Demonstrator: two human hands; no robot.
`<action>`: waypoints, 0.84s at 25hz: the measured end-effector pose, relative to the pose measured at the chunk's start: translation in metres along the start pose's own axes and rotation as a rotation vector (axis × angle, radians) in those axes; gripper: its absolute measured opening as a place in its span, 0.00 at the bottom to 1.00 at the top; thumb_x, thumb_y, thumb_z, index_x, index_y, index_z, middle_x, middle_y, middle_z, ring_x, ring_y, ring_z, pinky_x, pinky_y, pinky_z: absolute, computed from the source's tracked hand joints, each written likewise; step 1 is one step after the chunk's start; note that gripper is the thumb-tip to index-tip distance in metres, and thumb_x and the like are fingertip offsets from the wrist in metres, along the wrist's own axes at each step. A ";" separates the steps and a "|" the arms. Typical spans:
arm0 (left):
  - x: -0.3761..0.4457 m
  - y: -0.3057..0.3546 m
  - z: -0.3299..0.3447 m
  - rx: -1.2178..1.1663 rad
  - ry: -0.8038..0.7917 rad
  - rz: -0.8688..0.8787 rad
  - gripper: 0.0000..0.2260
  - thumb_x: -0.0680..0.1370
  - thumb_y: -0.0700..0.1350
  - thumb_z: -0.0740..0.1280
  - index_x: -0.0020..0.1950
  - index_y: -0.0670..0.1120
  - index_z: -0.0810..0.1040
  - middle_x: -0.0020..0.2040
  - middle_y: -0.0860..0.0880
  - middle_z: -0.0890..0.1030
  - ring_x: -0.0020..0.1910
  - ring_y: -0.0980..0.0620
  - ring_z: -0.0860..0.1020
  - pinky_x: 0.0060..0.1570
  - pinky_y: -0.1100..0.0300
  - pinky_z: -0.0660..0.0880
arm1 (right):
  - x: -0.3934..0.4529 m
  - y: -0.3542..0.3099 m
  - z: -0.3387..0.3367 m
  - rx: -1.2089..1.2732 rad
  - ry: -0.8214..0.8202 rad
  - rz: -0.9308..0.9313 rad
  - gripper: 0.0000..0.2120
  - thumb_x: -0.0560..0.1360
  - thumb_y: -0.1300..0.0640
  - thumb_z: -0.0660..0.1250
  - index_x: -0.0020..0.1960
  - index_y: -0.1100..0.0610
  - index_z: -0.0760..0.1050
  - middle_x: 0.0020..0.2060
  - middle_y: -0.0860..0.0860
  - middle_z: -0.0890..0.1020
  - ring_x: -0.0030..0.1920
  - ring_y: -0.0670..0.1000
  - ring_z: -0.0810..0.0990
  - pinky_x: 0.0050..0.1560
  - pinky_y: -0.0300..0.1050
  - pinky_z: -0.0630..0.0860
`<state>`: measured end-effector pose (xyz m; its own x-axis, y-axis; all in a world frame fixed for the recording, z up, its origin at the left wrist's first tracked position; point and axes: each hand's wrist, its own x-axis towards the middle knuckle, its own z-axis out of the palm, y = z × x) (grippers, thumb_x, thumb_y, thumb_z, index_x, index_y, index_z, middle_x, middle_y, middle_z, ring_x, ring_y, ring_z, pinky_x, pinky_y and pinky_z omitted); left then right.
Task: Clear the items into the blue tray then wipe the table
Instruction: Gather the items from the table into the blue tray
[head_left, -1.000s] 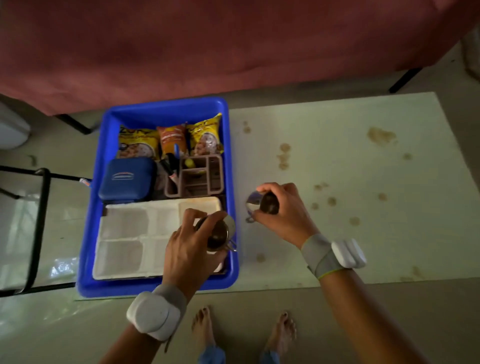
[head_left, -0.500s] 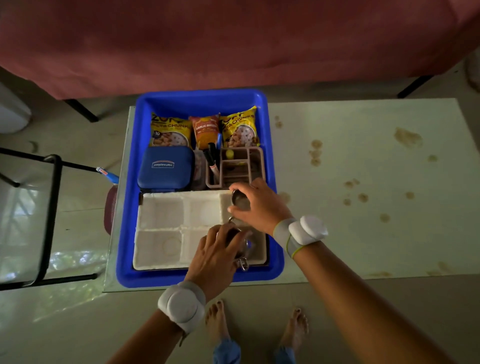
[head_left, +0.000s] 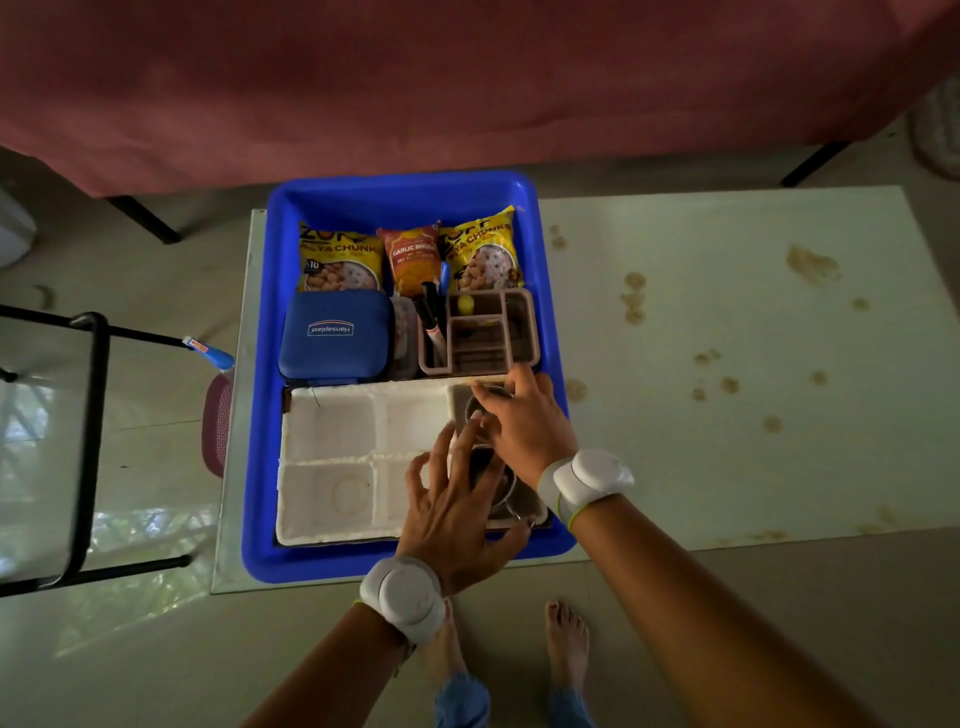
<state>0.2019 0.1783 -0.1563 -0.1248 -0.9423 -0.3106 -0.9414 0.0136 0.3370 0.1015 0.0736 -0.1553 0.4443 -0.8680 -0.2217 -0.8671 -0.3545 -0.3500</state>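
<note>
The blue tray (head_left: 258, 395) stands on the left end of the pale table (head_left: 753, 467). It holds three snack packets (head_left: 337, 257), a blue Hansaplast case (head_left: 332, 332), a brown organiser (head_left: 519, 332) with pens, and a white foam compartment tray (head_left: 332, 431). My right hand (head_left: 527, 423) grips a small steel cup (head_left: 480, 405) in the foam tray's far right compartment. My left hand (head_left: 452, 514) hovers with fingers spread over a second steel cup (head_left: 501, 486) that rests in the near right compartment.
Brown stains (head_left: 810, 265) dot the table right of the tray. A black metal frame (head_left: 91, 447) stands to the left, with a pen (head_left: 208, 353) and a pink object (head_left: 215, 426) by the table's left edge. A red cloth (head_left: 467, 78) hangs behind.
My right hand carried its cup from the table into the tray. My left hand set its cup down in the foam tray and spread its fingers. The view shifted, so the tray appears further right.
</note>
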 end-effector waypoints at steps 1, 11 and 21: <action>0.001 -0.001 0.003 -0.001 0.018 -0.003 0.33 0.73 0.66 0.53 0.75 0.59 0.49 0.78 0.50 0.40 0.76 0.44 0.38 0.70 0.46 0.42 | -0.002 0.001 0.003 0.012 0.023 -0.008 0.20 0.79 0.52 0.62 0.70 0.48 0.68 0.64 0.54 0.65 0.63 0.56 0.67 0.56 0.50 0.78; 0.017 0.027 0.037 -0.015 0.219 -0.257 0.19 0.79 0.58 0.52 0.64 0.49 0.67 0.73 0.48 0.67 0.76 0.46 0.54 0.71 0.45 0.50 | -0.005 0.010 0.006 0.310 0.095 0.063 0.20 0.76 0.60 0.64 0.67 0.53 0.70 0.62 0.54 0.69 0.64 0.53 0.68 0.62 0.45 0.72; 0.010 0.020 0.028 -0.048 0.203 -0.212 0.22 0.78 0.55 0.49 0.71 0.52 0.61 0.78 0.51 0.48 0.77 0.48 0.44 0.72 0.40 0.40 | -0.027 0.012 0.007 0.326 0.227 0.074 0.18 0.72 0.65 0.65 0.61 0.56 0.75 0.63 0.55 0.70 0.63 0.56 0.70 0.55 0.47 0.77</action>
<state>0.1730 0.1784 -0.1775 0.1423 -0.9702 -0.1962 -0.9235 -0.2015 0.3264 0.0804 0.0955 -0.1598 0.2909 -0.9547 -0.0627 -0.7617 -0.1914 -0.6190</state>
